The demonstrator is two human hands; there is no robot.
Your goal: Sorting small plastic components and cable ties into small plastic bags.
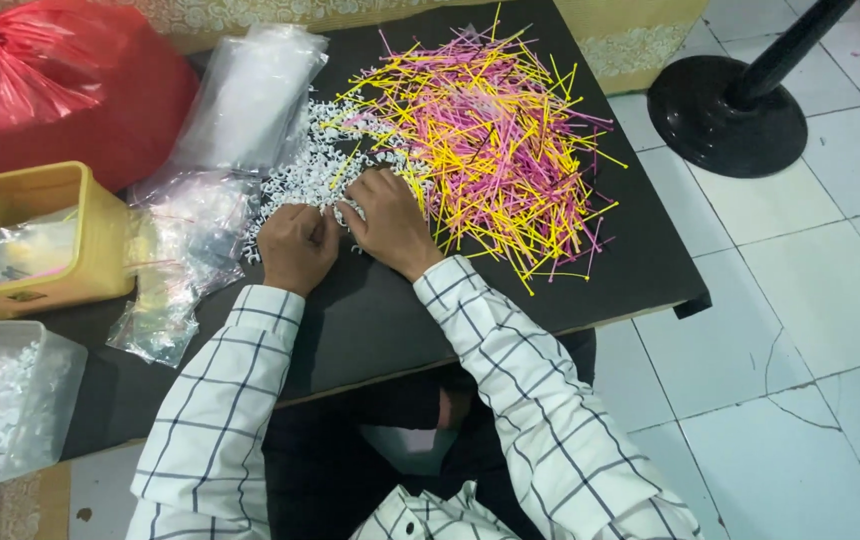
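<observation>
Both hands, left hand (295, 245) and right hand (387, 222), curl closed over small white pieces (312, 170) beside the pink-yellow stick pile (495, 140); few filled bags (165, 290), most loose

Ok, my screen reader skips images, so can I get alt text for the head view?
A person's left hand and right hand work together in a heap of small white plastic pieces on a dark table, beside a pile of pink and yellow sticks.

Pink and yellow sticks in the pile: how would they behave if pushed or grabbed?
The sticks look thin, so probably light and somewhat bendy. They lie criss-crossed, so a push would likely drag clumps; a grab may lift several tangled together. Strays at the table edge could slide off.
</observation>
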